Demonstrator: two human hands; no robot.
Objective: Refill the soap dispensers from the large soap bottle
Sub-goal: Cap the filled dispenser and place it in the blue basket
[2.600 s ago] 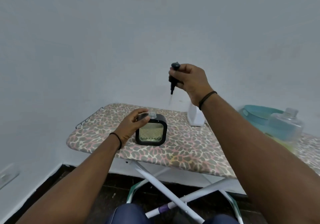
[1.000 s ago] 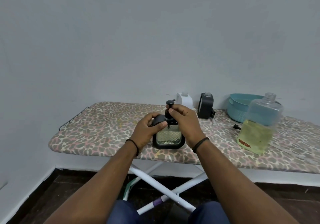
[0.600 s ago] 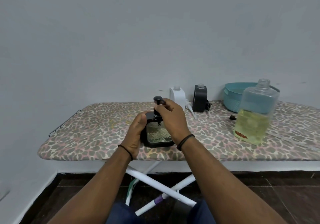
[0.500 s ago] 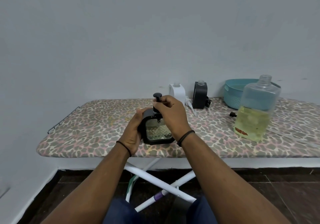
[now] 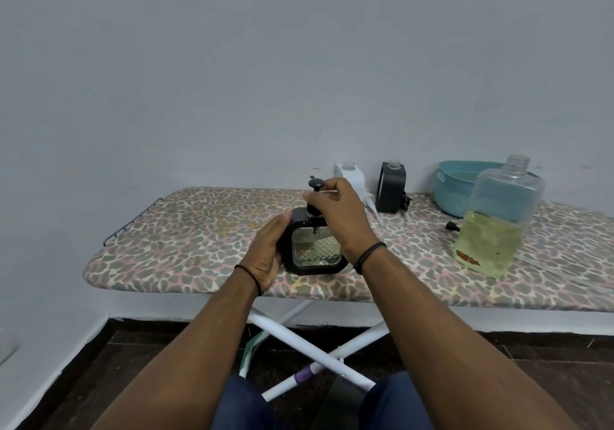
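Note:
A black-framed square soap dispenser (image 5: 312,252) with yellowish soap stands near the front edge of the ironing board (image 5: 186,246). My left hand (image 5: 267,252) grips its left side. My right hand (image 5: 335,210) holds the black pump head (image 5: 315,186) at the dispenser's neck. The large clear soap bottle (image 5: 495,217), uncapped and about half full of yellow soap, stands at the right. A white dispenser (image 5: 350,177) and a black dispenser (image 5: 393,186), both without pumps, stand at the back by the wall.
A teal plastic basket (image 5: 453,190) sits behind the large bottle. A small black cap (image 5: 451,227) lies left of the bottle. A loose white pump with its tube (image 5: 372,208) lies beside the black dispenser. The board's white crossed legs (image 5: 315,346) stand on a dark floor.
My right hand brought the pump down from the air onto the dispenser and now holds it at the neck. My view shifted, bringing the bottle and basket into sight.

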